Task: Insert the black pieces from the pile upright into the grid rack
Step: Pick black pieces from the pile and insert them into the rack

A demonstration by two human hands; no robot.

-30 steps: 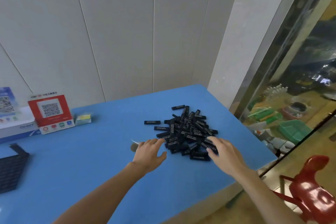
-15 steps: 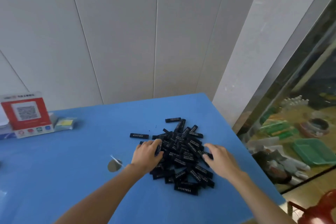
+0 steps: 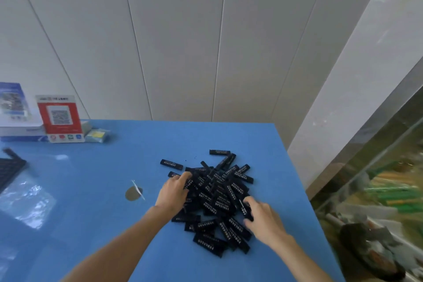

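Both hands are down in the heap of black pieces (image 3: 217,194). The left hand (image 3: 174,192) lies on the pile's left edge, its fingers bent over and into the pieces; whether it actually grips one I cannot tell. The right hand (image 3: 263,215) is at the pile's right side, thumb and forefinger closed on a single black piece (image 3: 245,207) that stands tilted between them. The two hands are apart, with the middle of the heap between them.

The pieces are small black bars with white lettering, lying flat and crisscrossed on the blue desk (image 3: 91,224). A lone bar (image 3: 171,164) lies just off the pile to the far left, and another (image 3: 219,152) at its far end.

Left of the left hand, a small round brownish disc (image 3: 132,193) sits on the desk. At the far left edge a corner of the black grid rack (image 3: 10,169) shows, well apart from the pile. Behind it, against the white panelled wall, stand a red QR-code sign (image 3: 60,118), a blue sign (image 3: 13,103) on a white box, and a small yellow-topped pack (image 3: 97,135).
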